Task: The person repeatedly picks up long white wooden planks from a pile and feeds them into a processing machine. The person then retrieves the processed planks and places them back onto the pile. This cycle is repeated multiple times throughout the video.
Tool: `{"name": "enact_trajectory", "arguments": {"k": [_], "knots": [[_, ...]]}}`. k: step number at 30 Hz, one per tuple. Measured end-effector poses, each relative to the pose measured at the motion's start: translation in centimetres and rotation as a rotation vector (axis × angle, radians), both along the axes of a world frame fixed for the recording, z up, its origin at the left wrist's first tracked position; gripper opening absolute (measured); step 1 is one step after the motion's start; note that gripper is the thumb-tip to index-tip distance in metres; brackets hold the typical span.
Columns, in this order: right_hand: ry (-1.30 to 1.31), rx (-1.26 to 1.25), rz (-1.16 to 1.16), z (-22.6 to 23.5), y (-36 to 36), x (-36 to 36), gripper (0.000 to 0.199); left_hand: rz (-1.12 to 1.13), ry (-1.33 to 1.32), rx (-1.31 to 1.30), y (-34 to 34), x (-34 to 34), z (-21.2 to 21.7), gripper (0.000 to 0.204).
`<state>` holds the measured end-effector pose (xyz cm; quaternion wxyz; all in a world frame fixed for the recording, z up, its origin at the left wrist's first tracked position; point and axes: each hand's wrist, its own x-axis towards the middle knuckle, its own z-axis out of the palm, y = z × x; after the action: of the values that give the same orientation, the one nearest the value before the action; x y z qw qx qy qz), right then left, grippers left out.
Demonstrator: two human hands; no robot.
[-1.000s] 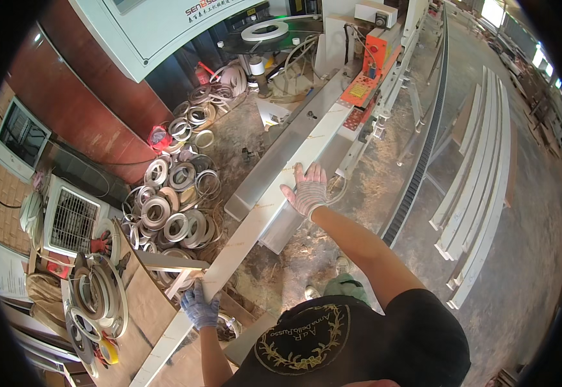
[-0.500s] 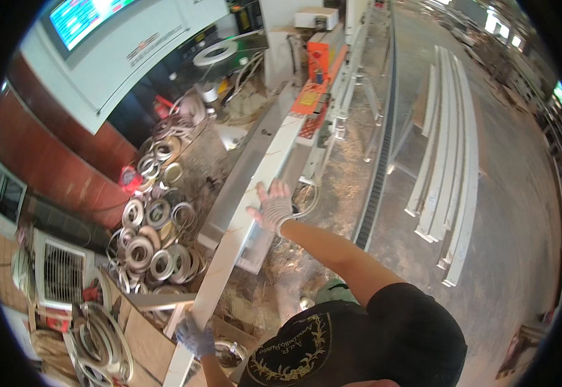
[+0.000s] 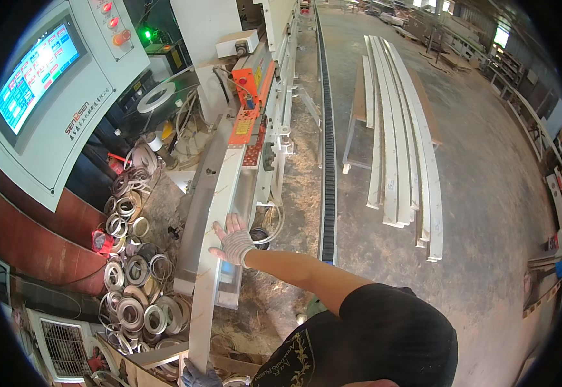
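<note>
Workshop; spread fingers (image 3: 228,226) on white board (image 3: 216,226)

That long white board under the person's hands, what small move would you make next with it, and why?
Probably a short push forward. The long white board lies lengthwise on the machine's infeed, its far end near the orange guide block. The right hand rests flat on top of it and the left hand is at its near end, so both are placed to slide it along.

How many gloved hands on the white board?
2. Right hand lies flat on the board at mid-length; left hand grips its near end at the bottom edge, partly cut off.
</note>
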<state>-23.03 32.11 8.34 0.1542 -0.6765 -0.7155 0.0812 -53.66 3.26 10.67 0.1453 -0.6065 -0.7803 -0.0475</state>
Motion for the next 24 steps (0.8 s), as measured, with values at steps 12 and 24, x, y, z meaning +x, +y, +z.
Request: {"name": "enact_trajectory", "arguments": {"k": [12, 24], "knots": [[0.037, -0.021, 0.024, 0.2, 0.0, 0.0, 0.084, -0.001, 0.048, 0.012, -0.3, -1.1, -1.1, 0.069], [0.014, -0.031, 0.040, 0.3, 0.1, -0.2, 0.085, 0.079, -0.041, -0.102, -0.4, -0.5, -0.3, 0.072]]}}
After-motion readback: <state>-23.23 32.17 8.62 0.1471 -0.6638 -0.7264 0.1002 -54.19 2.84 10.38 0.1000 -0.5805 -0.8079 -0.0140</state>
